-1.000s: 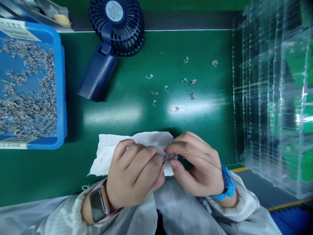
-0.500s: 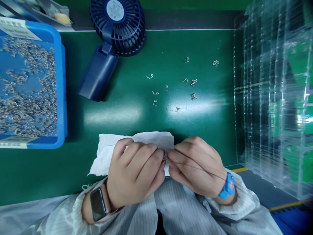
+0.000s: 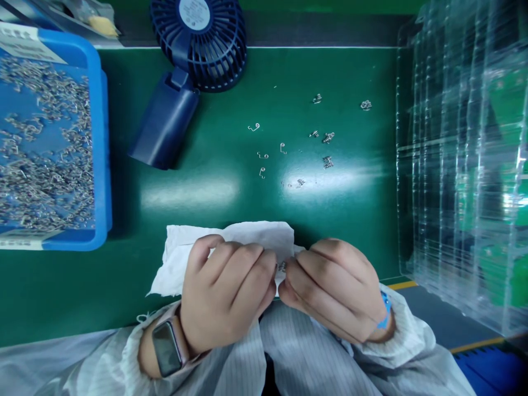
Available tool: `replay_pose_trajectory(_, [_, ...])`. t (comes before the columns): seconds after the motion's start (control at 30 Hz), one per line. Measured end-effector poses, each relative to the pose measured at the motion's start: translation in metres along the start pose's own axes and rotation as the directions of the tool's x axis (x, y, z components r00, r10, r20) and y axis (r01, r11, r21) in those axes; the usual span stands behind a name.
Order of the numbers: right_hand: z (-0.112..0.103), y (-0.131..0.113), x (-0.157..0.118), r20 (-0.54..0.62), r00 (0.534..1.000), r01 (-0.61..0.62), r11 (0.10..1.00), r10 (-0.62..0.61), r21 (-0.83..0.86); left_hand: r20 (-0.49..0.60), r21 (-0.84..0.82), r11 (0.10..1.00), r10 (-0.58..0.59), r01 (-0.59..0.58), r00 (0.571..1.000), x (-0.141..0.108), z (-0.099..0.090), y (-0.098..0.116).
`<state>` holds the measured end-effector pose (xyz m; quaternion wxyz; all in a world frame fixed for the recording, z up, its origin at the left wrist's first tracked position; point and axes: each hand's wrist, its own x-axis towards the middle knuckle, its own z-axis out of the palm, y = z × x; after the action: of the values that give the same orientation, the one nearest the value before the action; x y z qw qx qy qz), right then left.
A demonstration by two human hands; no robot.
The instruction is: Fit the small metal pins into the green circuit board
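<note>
My left hand, with a smartwatch on its wrist, grips a folded white wipe lying on the green mat. Between the fingertips of both hands sits a small shiny metal wire part, partly hidden by fingers and cloth. My right hand pinches that part through the edge of the wipe, and a blue wrist strap shows at its wrist. Several bent wire pieces lie on the mat beyond my hands.
A blue tray heaped with loose wire pieces stands at the left. A navy desk fan lies at the back. A stack of clear plastic trays holding green boards rises at the right.
My right hand has rolled and dropped slightly toward me, its fingers curling over the wipe's edge, and the blue strap shows less. My left hand has barely moved.
</note>
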<state>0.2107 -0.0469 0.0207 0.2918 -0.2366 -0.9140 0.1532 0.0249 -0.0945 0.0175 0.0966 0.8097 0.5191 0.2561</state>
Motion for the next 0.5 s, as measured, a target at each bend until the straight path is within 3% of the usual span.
replay_pose_trajectory(0.1, [-0.002, 0.002, 0.001, -0.033, 0.999, 0.002, 1.000, -0.003, -0.005, 0.008, -0.019, 1.000, 0.001, -0.001, 1.000, 0.000, -0.001, -0.001])
replay_pose_trajectory(0.23, [-0.003, -0.003, 0.001, 0.007, 1.000, -0.006, 1.000, 0.006, 0.009, -0.031, 0.036, 0.999, 0.006, -0.005, 0.999, -0.002, -0.001, 0.000])
replay_pose_trajectory(0.33, [0.002, -0.015, 0.000, -0.037, 0.985, -0.167, 0.985, 0.169, 0.051, -0.076, 0.115, 0.993, 0.016, -0.008, 0.997, -0.003, -0.002, 0.002])
replay_pose_trajectory(0.4, [0.006, -0.023, 0.000, -0.057, 0.948, -0.305, 0.945, 0.313, 0.114, -0.094, 0.154, 0.988, 0.028, -0.013, 0.995, -0.005, -0.003, 0.003])
replay_pose_trajectory(0.5, [0.009, -0.028, 0.000, -0.058, 0.911, -0.386, 0.894, 0.408, 0.227, -0.100, 0.168, 0.984, 0.077, -0.060, 0.992, -0.006, -0.005, 0.004])
